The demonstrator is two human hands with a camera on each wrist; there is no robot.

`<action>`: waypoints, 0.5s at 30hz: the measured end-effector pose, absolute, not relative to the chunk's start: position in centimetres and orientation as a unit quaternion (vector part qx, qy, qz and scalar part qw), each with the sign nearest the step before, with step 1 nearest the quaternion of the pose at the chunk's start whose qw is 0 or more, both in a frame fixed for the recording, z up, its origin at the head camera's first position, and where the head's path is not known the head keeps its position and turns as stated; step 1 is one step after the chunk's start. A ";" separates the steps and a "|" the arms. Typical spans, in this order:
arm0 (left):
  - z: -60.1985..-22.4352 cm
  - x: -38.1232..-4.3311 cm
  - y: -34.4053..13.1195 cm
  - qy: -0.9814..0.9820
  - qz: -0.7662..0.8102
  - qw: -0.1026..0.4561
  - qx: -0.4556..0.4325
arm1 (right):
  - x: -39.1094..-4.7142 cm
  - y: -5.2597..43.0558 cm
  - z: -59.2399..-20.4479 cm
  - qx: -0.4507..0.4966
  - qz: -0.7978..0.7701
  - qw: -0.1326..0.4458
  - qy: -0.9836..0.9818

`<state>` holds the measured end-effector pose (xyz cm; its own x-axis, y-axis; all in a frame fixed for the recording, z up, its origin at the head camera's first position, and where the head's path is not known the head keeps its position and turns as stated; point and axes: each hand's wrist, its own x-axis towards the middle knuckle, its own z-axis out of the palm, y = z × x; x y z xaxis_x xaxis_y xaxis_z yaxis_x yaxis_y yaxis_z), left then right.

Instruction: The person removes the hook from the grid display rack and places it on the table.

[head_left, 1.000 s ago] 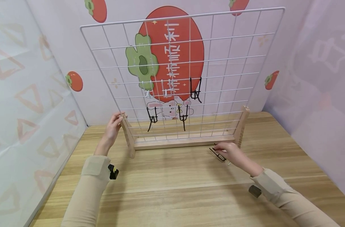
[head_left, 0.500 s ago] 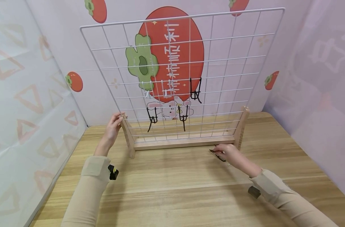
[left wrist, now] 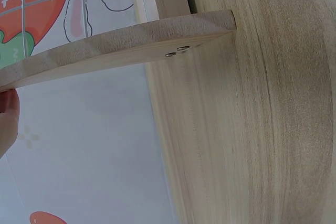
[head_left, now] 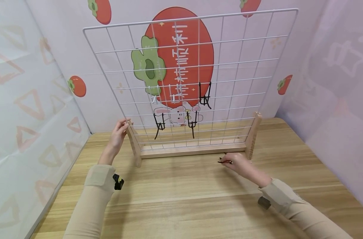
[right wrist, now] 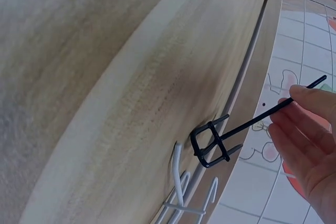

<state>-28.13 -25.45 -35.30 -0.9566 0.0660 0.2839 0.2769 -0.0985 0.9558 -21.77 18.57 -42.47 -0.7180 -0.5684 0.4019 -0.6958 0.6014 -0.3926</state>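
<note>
Head view shows the person's left hand (head_left: 118, 132) clamped on the top of the left upright (head_left: 135, 146) of a wooden stand (head_left: 193, 151), toward the left edge of the tabletop (head_left: 175, 199); the left wrist view has a digit pressed to that wood. Between the uprights rises a white wire grid (head_left: 175, 20), a printed backdrop (head_left: 196, 73) behind it. Reading along, I see a left white hook (head_left: 155, 99) and a right white hook (head_left: 174, 98) side by side, a left black hook (head_left: 160, 125) and middle black hook (head_left: 192, 124) nearer the grid's bottom edge, and a right black hook (head_left: 205, 98) higher up. Farther right, just before the right upright (head_left: 253, 137), the right hand (head_left: 239, 164) is low over the tabletop, thumb and fingers together on the stem of the held black hook (right wrist: 247, 126), its frame pointing away from the palm. Beside that hangs or lies another white hook (right wrist: 177, 177); I cannot tell which.
</note>
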 end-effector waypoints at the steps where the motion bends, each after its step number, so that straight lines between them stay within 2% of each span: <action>1: -35.3 -28.1 -25.5 -0.667 -0.730 0.072 -0.129 | -21.8 18.5 -42.5 0.358 0.271 0.118 -0.886; 15: -35.2 -27.9 -25.4 -0.669 -0.729 0.073 -0.129 | -21.8 17.7 -43.1 0.376 0.272 0.098 -0.880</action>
